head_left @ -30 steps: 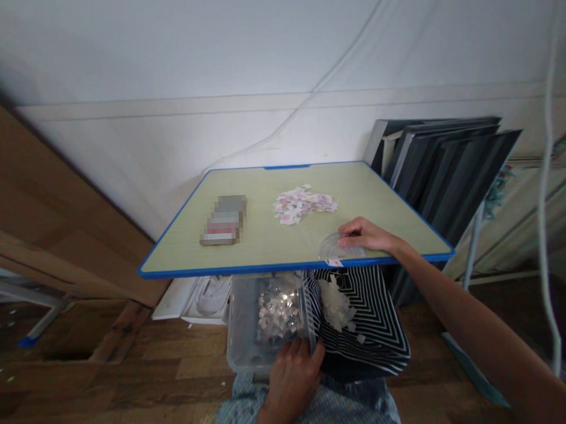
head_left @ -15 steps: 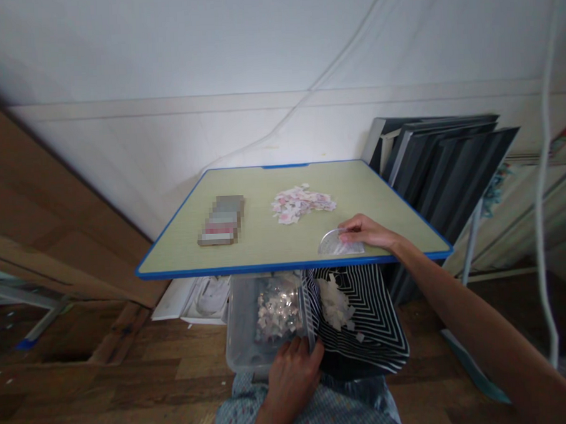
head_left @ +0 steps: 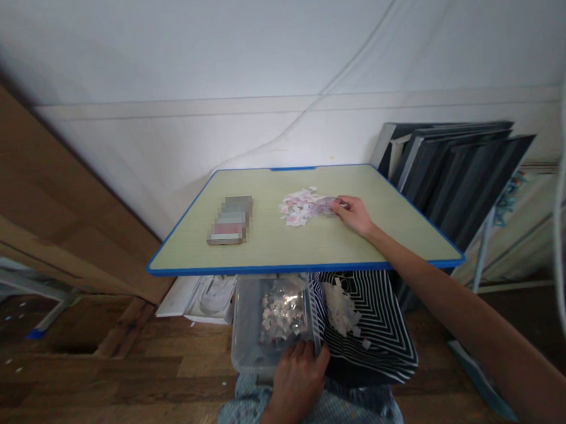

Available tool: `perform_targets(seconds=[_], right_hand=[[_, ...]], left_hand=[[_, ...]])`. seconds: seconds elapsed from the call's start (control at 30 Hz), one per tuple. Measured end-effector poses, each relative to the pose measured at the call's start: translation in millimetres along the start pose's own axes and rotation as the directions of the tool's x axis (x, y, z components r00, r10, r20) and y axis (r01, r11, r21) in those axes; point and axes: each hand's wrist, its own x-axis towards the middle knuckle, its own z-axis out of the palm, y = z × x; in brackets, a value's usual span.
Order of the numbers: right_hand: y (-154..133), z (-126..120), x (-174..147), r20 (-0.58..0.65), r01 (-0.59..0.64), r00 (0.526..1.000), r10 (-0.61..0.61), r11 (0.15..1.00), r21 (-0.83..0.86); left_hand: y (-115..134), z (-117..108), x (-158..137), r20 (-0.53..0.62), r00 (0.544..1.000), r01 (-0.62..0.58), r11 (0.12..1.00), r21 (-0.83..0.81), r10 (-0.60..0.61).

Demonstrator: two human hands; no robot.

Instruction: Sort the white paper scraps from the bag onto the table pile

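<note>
My right hand [head_left: 356,216] is closed on a clear plastic protractor [head_left: 323,206], with fingers and thumb pinching its edge. The protractor lies at the right side of a pile of pink and white paper scraps [head_left: 296,210] on the table [head_left: 266,253], over part of it. Below the table's front edge, my left hand [head_left: 298,375] grips the rim between a clear plastic bin [head_left: 247,329] and a black-and-white striped fabric container [head_left: 392,341]. Shiny scraps [head_left: 282,312] lie in the bin. Pale paper scraps [head_left: 342,309] lie in the striped container.
A blurred-out phone-like object [head_left: 230,222] lies on the table's left. Dark flat panels [head_left: 455,179] lean against the wall at the right. White boxes [head_left: 209,299] sit on the floor under the table. A white cable [head_left: 302,116] runs along the wall.
My right hand has carried the protractor from the table's front edge away from me to the scrap pile. My left hand keeps its grip. The view has shifted slightly.
</note>
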Motion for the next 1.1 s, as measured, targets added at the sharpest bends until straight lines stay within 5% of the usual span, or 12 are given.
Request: perform_targets(seconds=[0.43, 0.93, 1.1], right_hand=[[0, 7, -1, 0.184, 0.189, 0.968, -0.172, 0.978, -0.084], [-3, -15, -9, 0.192, 0.046, 0.981, -0.042, 0.999, -0.016], [-4, -6, -11, 0.323, 0.056, 0.945, -0.059, 0.998, 0.019]], left_hand=[[0, -3, 0, 0.007, 1.0, 0.016, 1.0, -0.006, -0.016], [1, -5, -1, 0.01, 1.0, 0.028, 1.0, 0.004, -0.028], [0, -5, 0, 0.017, 1.0, 0.022, 1.0, 0.006, -0.022]])
